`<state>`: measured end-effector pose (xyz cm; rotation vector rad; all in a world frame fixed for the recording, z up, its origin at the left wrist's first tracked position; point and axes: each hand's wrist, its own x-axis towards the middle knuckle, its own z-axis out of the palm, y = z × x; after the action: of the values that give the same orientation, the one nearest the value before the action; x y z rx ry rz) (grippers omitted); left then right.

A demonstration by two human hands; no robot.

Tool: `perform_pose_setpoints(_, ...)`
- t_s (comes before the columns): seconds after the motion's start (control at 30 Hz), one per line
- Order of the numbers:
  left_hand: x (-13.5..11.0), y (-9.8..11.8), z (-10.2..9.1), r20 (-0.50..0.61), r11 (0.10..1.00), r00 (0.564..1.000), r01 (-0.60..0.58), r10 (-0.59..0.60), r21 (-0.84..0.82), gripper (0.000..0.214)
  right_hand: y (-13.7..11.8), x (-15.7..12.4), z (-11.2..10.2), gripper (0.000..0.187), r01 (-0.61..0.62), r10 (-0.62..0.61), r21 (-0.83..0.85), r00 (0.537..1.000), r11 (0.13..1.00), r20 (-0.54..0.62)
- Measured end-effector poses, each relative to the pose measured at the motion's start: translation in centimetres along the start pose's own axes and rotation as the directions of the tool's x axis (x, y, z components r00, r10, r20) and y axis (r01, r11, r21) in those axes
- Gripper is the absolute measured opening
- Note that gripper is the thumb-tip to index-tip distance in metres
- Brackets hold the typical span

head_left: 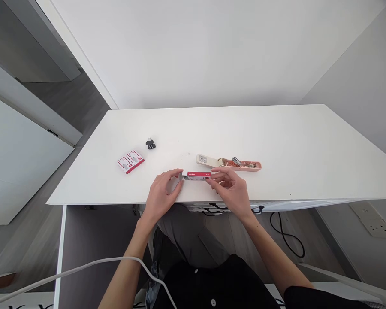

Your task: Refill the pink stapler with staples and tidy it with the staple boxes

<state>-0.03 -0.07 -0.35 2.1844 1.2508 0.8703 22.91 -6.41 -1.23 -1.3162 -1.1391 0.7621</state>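
Note:
Both hands hold a small red and white box [197, 175] just above the white table [276, 137] near its front edge. My left hand [163, 193] pinches the box's left end, where a white flap or inner tray shows. My right hand [231, 189] grips its right end with curled fingers. Just behind the box lies an opened pink and cream stapler [228, 163], its metal channel exposed.
Two more red and white boxes [130, 161] lie side by side at the left of the table. A small black binder clip [150, 144] sits behind them. A white cable crosses my lap; black cables hang under the table's front edge.

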Motion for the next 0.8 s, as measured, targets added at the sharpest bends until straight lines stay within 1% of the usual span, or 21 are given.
perform_pose_setpoints(0.1, 0.1, 0.2, -0.1, 0.014, 1.0, 1.0, -0.005, 0.005, 0.024, 0.029, 0.4, -0.7, 0.4, 0.022, 0.109, -0.116, -0.092, 0.991, 0.99, -0.071)
perform_pose_setpoints(0.17, 0.2, 0.3, -0.2, 0.024, 0.999, 1.0, -0.006, 0.005, 0.032, 0.029, 0.9, -1.1, 0.7, 0.016, 0.204, -0.223, -0.168, 0.97, 0.964, -0.1)
perform_pose_setpoints(0.23, 0.3, 0.4, -0.2, 0.029, 1.0, 1.0, -0.002, 0.002, 0.026, 0.029, 1.4, -1.3, 0.9, 0.011, 0.299, -0.327, -0.231, 0.94, 0.926, -0.093)
perform_pose_setpoints(0.3, 0.3, 0.5, -0.2, 0.031, 1.0, 1.0, 0.004, -0.005, 0.011, 0.03, 1.8, -1.4, 0.9, 0.011, 0.353, -0.381, -0.274, 0.923, 0.895, -0.054)
perform_pose_setpoints(0.4, 0.4, 0.5, -0.2, 0.033, 1.0, 0.999, 0.013, -0.013, 0.002, 0.031, 2.1, -1.5, 0.8, 0.014, 0.333, -0.349, -0.302, 0.937, 0.893, 0.003)
perform_pose_setpoints(0.43, 0.4, 0.4, -0.2, 0.035, 1.0, 0.999, 0.015, -0.015, 0.003, 0.03, 2.0, -1.5, 0.8, 0.015, 0.31, -0.325, -0.303, 0.946, 0.901, 0.001)
perform_pose_setpoints(0.5, 0.3, 0.4, -0.1, 0.03, 1.0, 0.999, 0.025, -0.025, 0.001, 0.03, 1.7, -1.5, 0.8, 0.015, 0.253, -0.275, -0.282, 0.96, 0.925, -0.041)
perform_pose_setpoints(0.57, 0.3, 0.4, -0.1, 0.021, 0.999, 0.999, 0.044, -0.044, -0.014, 0.03, 1.1, -1.4, 0.9, 0.015, 0.193, -0.217, -0.225, 0.972, 0.955, -0.092)
perform_pose_setpoints(0.63, 0.3, 0.3, -0.2, 0.02, 0.997, 0.998, 0.063, -0.062, -0.044, 0.034, 0.6, -1.2, 0.8, 0.018, 0.142, -0.158, -0.139, 0.981, 0.98, -0.112)
perform_pose_setpoints(0.8, 0.2, 0.1, -0.5, 0.056, 0.985, 0.993, 0.11, -0.103, -0.131, 0.039, -0.1, -0.7, 0.4, 0.023, 0.039, -0.035, 0.052, 0.997, 0.998, -0.075)
